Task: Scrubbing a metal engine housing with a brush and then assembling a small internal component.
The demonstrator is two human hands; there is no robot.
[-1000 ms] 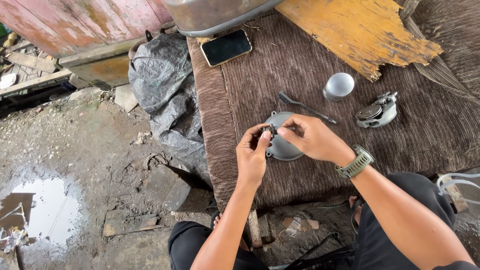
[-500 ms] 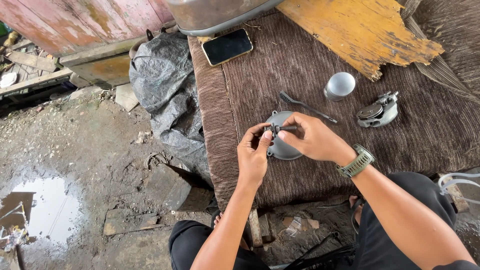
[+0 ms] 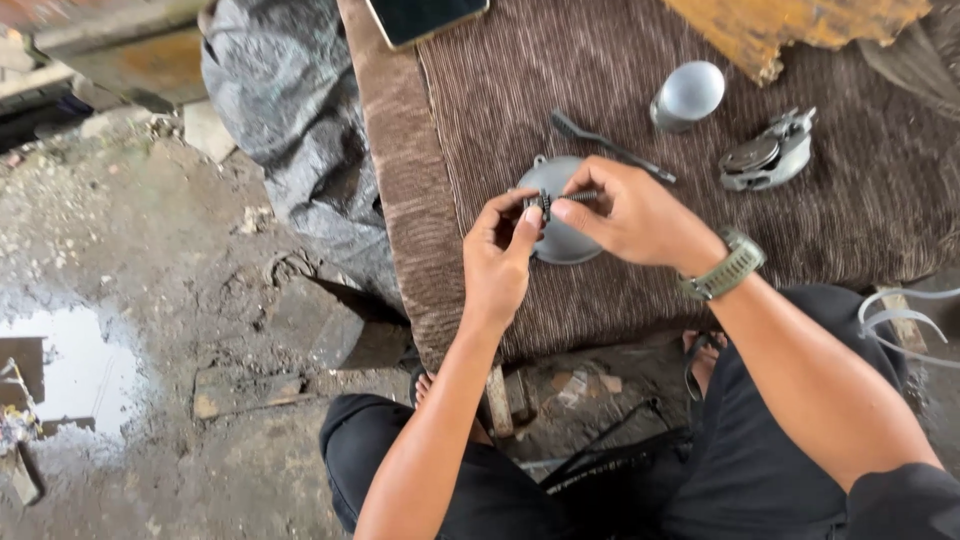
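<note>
My left hand (image 3: 502, 255) and my right hand (image 3: 628, 212) meet over a round grey metal cover (image 3: 553, 240) that lies on a brown ribbed cloth (image 3: 600, 90). Between their fingertips they pinch a small dark threaded part (image 3: 546, 204), the left at its end, the right along its thin shaft. The cover is partly hidden behind both hands. A green watch (image 3: 722, 268) sits on my right wrist.
On the cloth lie a thin dark tool (image 3: 608, 146), a small grey dome-shaped cup (image 3: 689, 94), a grey metal mechanical part (image 3: 768, 155) and a phone (image 3: 425, 17). A yellow worn board (image 3: 800, 25) lies behind. Left is muddy ground, a puddle (image 3: 60, 360) and a black plastic sheet (image 3: 290, 120).
The view has shifted closer and downward. My hands stay together over the cover, with the fingers turning the small dark part slightly.
</note>
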